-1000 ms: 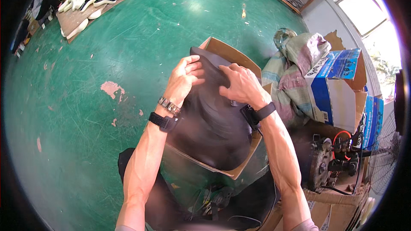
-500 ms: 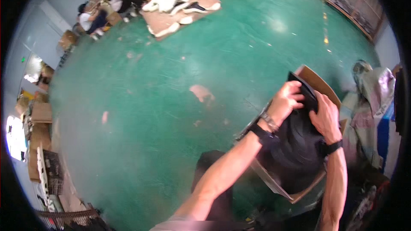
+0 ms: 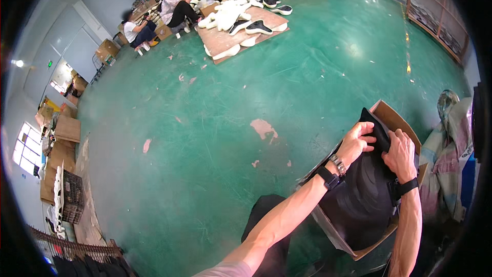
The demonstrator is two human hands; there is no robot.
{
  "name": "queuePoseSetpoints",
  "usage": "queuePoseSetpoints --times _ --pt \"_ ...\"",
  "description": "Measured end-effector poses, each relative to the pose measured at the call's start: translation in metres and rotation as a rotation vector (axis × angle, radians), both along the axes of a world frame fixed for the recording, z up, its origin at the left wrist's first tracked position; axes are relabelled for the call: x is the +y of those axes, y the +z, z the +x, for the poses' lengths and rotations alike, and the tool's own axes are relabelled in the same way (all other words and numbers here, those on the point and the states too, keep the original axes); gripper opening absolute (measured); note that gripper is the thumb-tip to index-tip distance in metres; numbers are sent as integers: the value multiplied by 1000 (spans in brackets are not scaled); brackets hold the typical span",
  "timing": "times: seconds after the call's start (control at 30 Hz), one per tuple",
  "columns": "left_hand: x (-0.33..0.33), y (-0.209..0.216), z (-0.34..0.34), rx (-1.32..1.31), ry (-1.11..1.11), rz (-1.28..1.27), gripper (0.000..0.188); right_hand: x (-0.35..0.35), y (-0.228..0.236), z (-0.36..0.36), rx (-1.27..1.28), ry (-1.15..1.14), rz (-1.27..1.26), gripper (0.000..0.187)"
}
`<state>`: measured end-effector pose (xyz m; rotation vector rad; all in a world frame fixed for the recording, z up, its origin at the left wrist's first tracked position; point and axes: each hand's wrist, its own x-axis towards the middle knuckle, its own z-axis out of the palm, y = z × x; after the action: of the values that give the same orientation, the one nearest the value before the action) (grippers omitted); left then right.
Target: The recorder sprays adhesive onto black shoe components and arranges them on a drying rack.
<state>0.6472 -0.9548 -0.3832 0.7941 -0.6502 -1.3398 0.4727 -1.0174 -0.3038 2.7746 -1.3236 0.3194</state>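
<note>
An open cardboard box point(image 3: 395, 118) at the lower right holds dark, smooth, curved sheets point(image 3: 359, 200), stacked inside. At its far end I hold a flat black piece point(image 3: 378, 132) tilted up, of soft-looking material; its exact kind does not show. My left hand point(image 3: 357, 144) grips the near left edge with bent fingers, some slightly apart. Along the right edge, my right hand point(image 3: 401, 155) is closed, its thumb side against the piece and its fingertips partly hidden. Both wrists wear black bands, and the left also has a metal bracelet.
Wrapped sacks point(image 3: 448, 149) crowd the box's right side. Far off, a board point(image 3: 220, 41) carries white and black shoe-sole-like pieces, with people point(image 3: 174, 7) sitting beside it. Cartons point(image 3: 60, 154) and a dark crate point(image 3: 72, 197) line the left wall. Flakes mark the green floor point(image 3: 205, 149).
The whole view has shifted, so the box, hands and far board appear lower and farther right. Both hands stay on the black piece, with little change in grip.
</note>
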Motion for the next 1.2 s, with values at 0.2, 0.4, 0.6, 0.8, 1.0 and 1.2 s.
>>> queuePoseSetpoints --times 0.2,0.4,0.6,0.8,1.0,1.2 --pt "-1 1 0 -62 30 87 57 7 -12 2 87 36 -88 42" --pt "13 19 2 -195 130 132 54 -10 -2 0 -35 3 -50 29" --pt "43 56 20 -146 319 55 47 -20 -19 -13 -61 92 -97 32" --pt "101 101 24 -269 410 206 45 -31 -2 -14 -81 77 74 40" --pt "171 91 3 -183 374 319 43 -32 56 -29 -140 -44 144 38" --pt "248 94 -35 -110 262 472 42 11 181 -70 -205 -158 172 35"
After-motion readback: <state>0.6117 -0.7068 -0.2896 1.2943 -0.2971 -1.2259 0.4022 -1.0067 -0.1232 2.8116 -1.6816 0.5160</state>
